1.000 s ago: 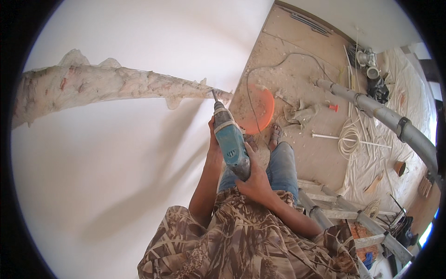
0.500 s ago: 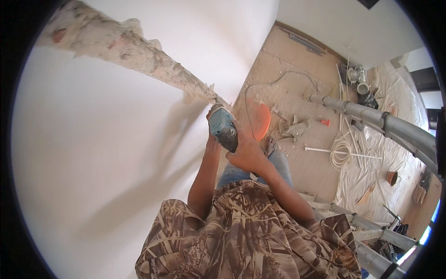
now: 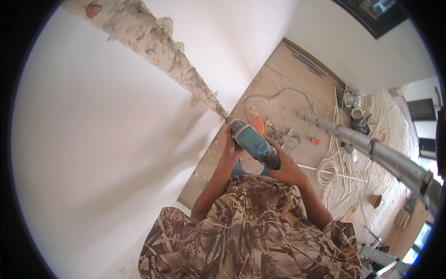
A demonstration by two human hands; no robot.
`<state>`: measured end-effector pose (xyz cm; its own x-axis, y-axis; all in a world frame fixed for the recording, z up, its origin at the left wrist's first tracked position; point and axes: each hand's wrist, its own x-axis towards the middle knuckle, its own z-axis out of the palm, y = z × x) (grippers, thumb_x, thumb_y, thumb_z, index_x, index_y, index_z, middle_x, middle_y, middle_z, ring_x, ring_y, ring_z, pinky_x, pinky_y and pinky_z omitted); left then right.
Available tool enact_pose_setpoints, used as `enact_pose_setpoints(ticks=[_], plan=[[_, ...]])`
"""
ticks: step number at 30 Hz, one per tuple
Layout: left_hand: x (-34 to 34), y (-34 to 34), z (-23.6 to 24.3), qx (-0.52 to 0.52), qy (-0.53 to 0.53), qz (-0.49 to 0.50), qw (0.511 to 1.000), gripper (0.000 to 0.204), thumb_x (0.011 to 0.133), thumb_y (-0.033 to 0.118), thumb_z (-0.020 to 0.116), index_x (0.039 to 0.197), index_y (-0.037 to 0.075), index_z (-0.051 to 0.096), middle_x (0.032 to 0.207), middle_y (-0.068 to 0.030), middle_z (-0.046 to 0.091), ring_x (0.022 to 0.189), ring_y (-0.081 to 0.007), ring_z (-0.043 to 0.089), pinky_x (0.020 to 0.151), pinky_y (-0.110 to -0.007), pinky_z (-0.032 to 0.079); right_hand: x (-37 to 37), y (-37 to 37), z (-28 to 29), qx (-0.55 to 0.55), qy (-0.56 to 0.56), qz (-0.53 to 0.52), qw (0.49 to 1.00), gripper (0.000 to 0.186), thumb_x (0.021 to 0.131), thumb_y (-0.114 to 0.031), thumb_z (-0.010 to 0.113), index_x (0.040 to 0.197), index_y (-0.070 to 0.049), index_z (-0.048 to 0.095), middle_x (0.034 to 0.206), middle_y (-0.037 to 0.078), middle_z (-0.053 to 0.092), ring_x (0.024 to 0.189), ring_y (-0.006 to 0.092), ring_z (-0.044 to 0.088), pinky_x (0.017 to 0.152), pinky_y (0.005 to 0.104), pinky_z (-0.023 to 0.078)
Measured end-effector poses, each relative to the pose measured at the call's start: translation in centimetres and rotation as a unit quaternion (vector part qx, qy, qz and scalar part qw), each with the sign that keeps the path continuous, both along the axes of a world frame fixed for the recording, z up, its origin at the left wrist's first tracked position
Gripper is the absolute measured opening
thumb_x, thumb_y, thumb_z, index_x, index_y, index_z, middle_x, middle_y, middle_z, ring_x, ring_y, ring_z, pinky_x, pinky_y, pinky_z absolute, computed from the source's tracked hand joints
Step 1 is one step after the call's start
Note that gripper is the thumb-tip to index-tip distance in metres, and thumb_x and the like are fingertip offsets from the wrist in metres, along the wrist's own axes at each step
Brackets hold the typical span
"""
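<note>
Both hands hold a teal and black rotary hammer [image 3: 253, 140]. My left hand [image 3: 232, 146] is closed under and around its front part. At the rear, my right hand [image 3: 287, 168] wraps the dark handle; the fingers are partly hidden by the tool. The bit [image 3: 224, 115] points at the lower end of a rough chased strip [image 3: 160, 49] in the white wall [image 3: 107, 116]. Broken plaster and patches of reddish brick show in that strip. Whether the bit's tip touches the wall is hard to make out.
Rubble lies on the floor around an orange round object [image 3: 255, 124], and a cable [image 3: 278, 95] curves past it. On my right stand grey metal scaffold tubes [image 3: 353, 137]. Beyond them are a coil of white cable [image 3: 326, 171], plastic sheeting [image 3: 385, 121] and a small brown bucket [image 3: 376, 200].
The rotary hammer and both hands have shifted right and slightly lower in view, and more of the tool's side shows. My head view has turned, so the wall strip slants more steeply.
</note>
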<state>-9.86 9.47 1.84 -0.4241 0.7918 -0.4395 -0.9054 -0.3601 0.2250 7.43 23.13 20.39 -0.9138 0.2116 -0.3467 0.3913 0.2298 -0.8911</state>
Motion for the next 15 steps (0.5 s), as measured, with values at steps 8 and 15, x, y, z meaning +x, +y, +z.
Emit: enact_pose_setpoints(ticks=[8, 15], plan=[[0.5, 4.9, 1.0, -0.003, -0.018, 0.091, 0.996, 0.067, 0.097, 0.068, 0.046, 0.13, 0.011, 0.057, 0.122, -0.0106, 0.067, 0.116, -0.0276, 0.064, 0.103, -0.048, 0.05, -2.1, 8.5, 0.4, -0.053, -0.007, 0.059, 0.997, 0.1, 0.068, -0.011, 0.071, 0.157, -0.01, 0.025, 0.143, 0.027, 0.05, 0.133, 0.0397, 0.051, 0.112, 0.0426, 0.037], [-1.4, 8.5, 0.6, -0.055, -0.001, 0.148, 0.987, 0.066, 0.098, 0.066, 0.047, 0.129, 0.009, 0.057, 0.123, -0.0115, 0.066, 0.118, -0.0265, 0.063, 0.103, -0.046, 0.051, -5.7, 14.0, -1.3, -0.102, -0.038, 0.094, 0.99, 0.099, 0.07, -0.01, 0.07, 0.157, -0.013, 0.025, 0.139, 0.026, 0.054, 0.129, 0.0399, 0.054, 0.11, 0.0428, 0.04]])
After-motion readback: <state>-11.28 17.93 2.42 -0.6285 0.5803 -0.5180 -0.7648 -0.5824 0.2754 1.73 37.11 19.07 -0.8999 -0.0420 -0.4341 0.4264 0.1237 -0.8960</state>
